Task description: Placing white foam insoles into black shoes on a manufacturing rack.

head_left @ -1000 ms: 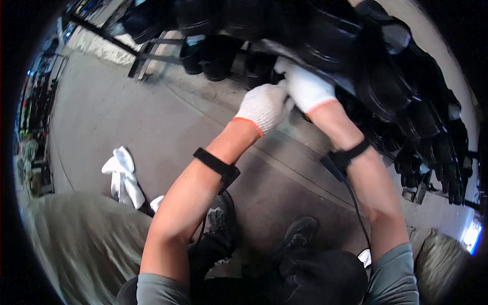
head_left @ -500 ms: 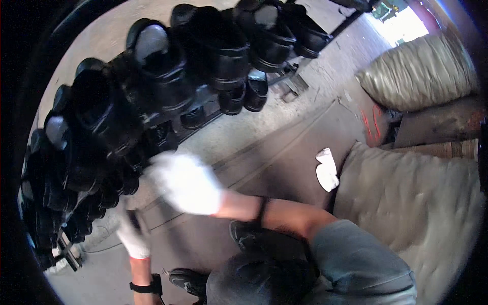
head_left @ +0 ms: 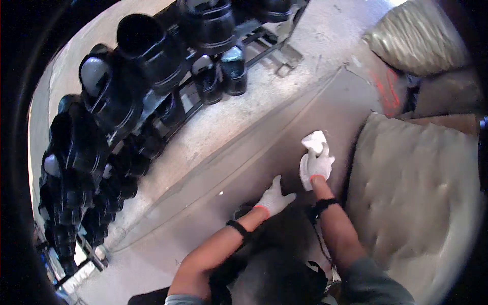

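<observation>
My right hand (head_left: pixel 318 165), in a white knit glove with an orange-red cuff edge, is on a white, limp, folded piece (head_left: pixel 313 141), cloth or paper. Part of the piece shows beyond the fingertips and part beside the palm. The fingers look apart as they touch it, though some contact is hidden under the hand. To its left, my left hand (head_left: pixel 277 199), gloved the same way, hovers with thumb and forefinger spread and nothing in it. Both wrists wear black bands.
A long rack (head_left: pixel 189 114) at the left carries rows of black shoes (head_left: pixel 155 56). A padded grey-beige cushion (head_left: pixel 414 203) lies at my right, with a wrinkled, bulging sack-like bundle (head_left: pixel 422 38) behind it. Red cord (head_left: pixel 386 89) lies near the bundle.
My right hand has moved from beside the shoe rack across to the white piece. My left hand has come rightward from the rack's near end. The view has shifted.
</observation>
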### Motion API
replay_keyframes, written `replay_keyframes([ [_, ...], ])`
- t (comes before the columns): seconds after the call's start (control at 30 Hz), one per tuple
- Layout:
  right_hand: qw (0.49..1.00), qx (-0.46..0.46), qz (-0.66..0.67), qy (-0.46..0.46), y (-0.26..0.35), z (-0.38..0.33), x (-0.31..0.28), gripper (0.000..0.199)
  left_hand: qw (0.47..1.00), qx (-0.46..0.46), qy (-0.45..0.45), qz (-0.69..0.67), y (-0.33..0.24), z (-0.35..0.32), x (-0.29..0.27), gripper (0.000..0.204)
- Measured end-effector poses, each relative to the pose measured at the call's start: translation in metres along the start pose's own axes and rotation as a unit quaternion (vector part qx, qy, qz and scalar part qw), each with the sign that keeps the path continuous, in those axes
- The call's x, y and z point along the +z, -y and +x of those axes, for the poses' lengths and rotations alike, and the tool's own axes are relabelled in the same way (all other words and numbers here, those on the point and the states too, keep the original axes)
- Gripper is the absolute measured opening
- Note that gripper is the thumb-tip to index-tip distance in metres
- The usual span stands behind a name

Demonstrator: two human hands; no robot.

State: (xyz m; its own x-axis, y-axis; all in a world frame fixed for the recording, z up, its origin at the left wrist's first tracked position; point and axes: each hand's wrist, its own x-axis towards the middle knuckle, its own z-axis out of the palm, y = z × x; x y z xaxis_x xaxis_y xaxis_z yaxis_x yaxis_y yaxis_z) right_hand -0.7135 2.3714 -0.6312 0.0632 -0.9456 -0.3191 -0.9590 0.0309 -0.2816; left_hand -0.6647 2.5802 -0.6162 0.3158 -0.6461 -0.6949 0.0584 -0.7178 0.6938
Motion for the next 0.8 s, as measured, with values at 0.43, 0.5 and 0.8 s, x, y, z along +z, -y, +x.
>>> replay_keyframes([
  [0.43,0.83,-0.545,-0.033,0.116,0.063,-0.065,0.042,0.044,0.988,0.026,-0.152,-0.023,0.037,0.016,-0.055,0.034],
  [0.5,0.857,-0.466,-0.137,0.171,0.095,-0.101,0.053,0.044,0.989,0.027,-0.141,0.034,0.046,-0.026,-0.113,0.031],
  [0.8,0.683,-0.278,0.348,0.579,0.233,-0.329,0.055,0.031,0.956,0.069,-0.214,0.189,0.045,-0.311,-0.261,0.041],
])
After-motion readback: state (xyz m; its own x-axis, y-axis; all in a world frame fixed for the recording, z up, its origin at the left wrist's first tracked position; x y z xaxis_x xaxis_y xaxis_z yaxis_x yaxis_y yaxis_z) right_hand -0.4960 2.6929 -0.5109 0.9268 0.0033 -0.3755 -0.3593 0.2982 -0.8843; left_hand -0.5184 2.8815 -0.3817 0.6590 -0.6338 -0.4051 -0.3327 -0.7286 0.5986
